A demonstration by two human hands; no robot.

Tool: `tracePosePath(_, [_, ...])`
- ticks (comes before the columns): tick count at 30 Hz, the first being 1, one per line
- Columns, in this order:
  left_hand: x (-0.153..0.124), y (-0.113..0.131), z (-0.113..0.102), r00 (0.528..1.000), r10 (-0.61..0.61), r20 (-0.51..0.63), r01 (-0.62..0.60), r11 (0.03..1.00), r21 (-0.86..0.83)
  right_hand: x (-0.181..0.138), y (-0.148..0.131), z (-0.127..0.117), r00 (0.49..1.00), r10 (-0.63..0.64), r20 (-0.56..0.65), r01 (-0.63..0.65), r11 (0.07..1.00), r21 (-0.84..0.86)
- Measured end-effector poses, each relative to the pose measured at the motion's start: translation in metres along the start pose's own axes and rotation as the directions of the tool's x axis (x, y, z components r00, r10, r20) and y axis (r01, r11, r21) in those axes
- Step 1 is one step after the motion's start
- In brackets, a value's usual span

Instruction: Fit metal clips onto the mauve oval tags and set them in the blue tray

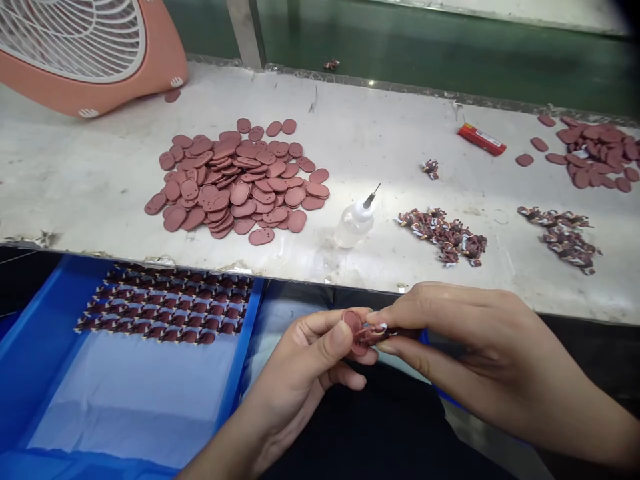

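Note:
Between thumb and fingers, my left hand [310, 367] pinches a reddish-brown oval base [354, 327]. My right hand [465, 347] grips a small painted figurine [376, 331] in brown and white, which meets the base's face; whether it is seated there I cannot tell. Both hands are in front of the bench edge, above my lap. A small clear bottle with a needle tip [354, 223] stands on the bench just beyond them. To its left lies a big heap of oval bases [240, 180], to its right a cluster of figurines [443, 233].
Rows of figurines on bases [170, 303] lie on white sheeting in a blue tray [253, 320] at lower left. A pink fan [170, 53] stands at back left. On the right are a red packet [481, 139], more bases [597, 153] and more figurines [565, 237].

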State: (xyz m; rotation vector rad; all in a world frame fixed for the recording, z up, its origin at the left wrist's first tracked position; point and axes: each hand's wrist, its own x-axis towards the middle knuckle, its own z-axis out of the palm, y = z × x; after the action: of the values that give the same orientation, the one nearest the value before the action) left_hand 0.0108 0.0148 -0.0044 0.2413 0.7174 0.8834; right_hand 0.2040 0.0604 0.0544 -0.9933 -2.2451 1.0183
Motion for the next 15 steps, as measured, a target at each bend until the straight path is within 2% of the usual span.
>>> tracePosePath(11, [0.0018, 0.0014, -0.0004, 0.999, -0.033, -0.04, 0.034, 0.999, 0.006, 0.0053, 0.0017, -0.0043, 0.997, -0.024, 0.075, 0.026, 0.999, -0.035])
tracePosePath(15, [0.0021, 0.0005, 0.0008, 0.998, -0.032, -0.059, 0.033, 0.999, 0.004, 0.0091, -0.002, -0.0077, 0.986, -0.045, 0.16, 0.058, 0.995, -0.079])
